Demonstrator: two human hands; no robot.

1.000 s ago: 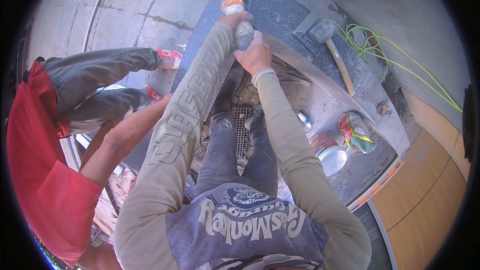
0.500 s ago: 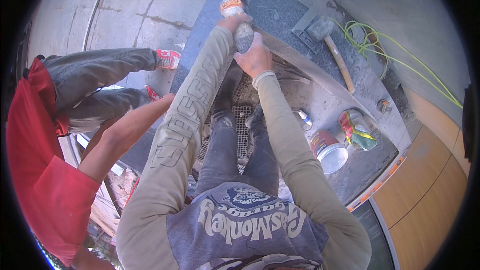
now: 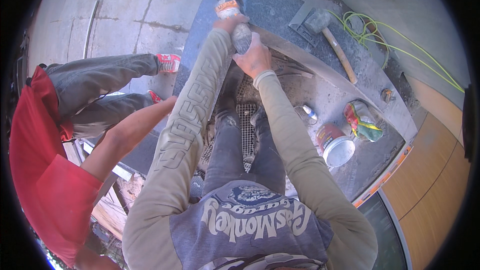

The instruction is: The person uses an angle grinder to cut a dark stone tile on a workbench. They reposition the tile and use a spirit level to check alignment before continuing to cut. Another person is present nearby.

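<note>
Power tool partly hidden by left hand; patterned cloth cut by lower edge.

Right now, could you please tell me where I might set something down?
The grey-blue stone slab looks bare between the dusty orange-banded power tool and the flat grey L-shaped piece. It is crowded around the wooden-handled mallet and lower right, where the small white bottle, red bucket and crumpled multicoloured bag cluster.
</note>
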